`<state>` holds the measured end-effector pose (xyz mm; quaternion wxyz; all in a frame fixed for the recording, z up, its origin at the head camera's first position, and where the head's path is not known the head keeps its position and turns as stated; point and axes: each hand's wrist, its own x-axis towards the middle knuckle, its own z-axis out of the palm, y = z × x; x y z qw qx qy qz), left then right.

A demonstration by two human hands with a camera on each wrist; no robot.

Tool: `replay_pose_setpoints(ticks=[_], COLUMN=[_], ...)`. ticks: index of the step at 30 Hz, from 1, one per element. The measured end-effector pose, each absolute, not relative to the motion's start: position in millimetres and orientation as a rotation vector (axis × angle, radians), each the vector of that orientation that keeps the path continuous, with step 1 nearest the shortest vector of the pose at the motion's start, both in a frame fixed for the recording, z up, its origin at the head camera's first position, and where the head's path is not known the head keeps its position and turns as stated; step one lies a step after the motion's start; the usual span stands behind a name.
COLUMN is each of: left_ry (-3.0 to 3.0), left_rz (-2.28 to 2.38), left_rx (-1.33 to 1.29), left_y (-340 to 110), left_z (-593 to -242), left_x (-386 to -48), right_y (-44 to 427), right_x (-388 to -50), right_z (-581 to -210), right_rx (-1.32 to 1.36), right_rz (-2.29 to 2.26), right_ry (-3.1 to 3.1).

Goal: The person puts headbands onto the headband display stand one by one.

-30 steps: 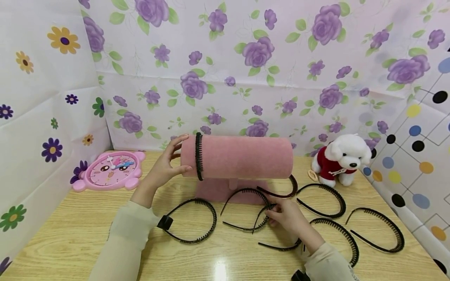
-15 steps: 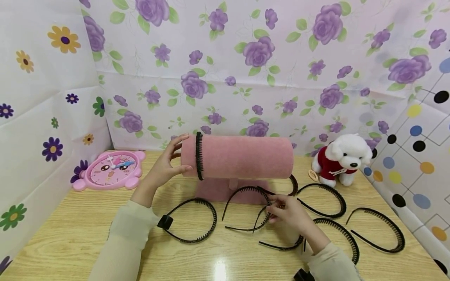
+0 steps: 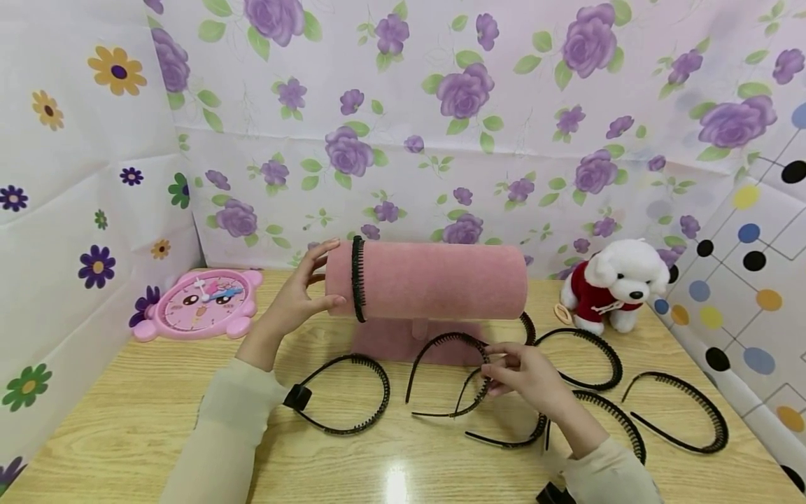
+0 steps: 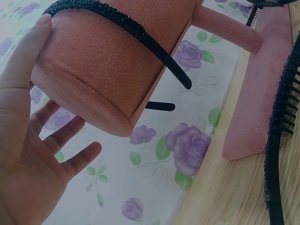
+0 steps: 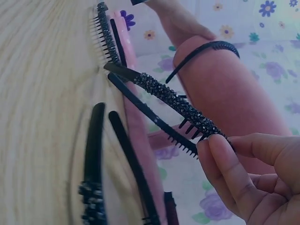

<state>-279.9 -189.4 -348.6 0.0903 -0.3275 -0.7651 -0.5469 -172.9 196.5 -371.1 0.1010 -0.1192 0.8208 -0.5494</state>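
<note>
A pink padded roll [image 3: 441, 281] on a stand bears one black toothed headband [image 3: 358, 280] near its left end. My left hand [image 3: 296, 297] rests against that end, thumb and fingers spread around it; the left wrist view shows the thumb touching the roll [image 4: 103, 70]. In front of the stand, my right hand [image 3: 525, 378] pinches the curved part of a black headband [image 3: 448, 337], its two tips pointing left. In the right wrist view that headband [image 5: 176, 101] has dark glittering beads, with thumb and fingers [image 5: 225, 159] closed on it.
Several black headbands lie on the wooden table [image 3: 340, 469]: one at left [image 3: 385, 392], others at right [image 3: 718, 420]. A pink clock [image 3: 200, 306] stands at back left, a white toy dog in red [image 3: 630, 280] at back right. Patterned cloth stands behind.
My right hand has shifted slightly right and up, and the headband it pinches has moved with it. My left hand stays at the roll's end.
</note>
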Motion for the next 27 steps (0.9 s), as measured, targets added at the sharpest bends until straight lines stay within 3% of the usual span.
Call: replay_pose_setpoints(ticks=[27], left_ry=[-2.262], left_rz=[-1.657], left_rx=[-0.979], left_y=[-189.5], left_z=[-349.5], left_x=[-280.1], right_y=[252.2], right_x=[-147.0], right_z=[-318.6], right_rx=[-0.358], right_rz=[-1.485], right_ry=[2.561])
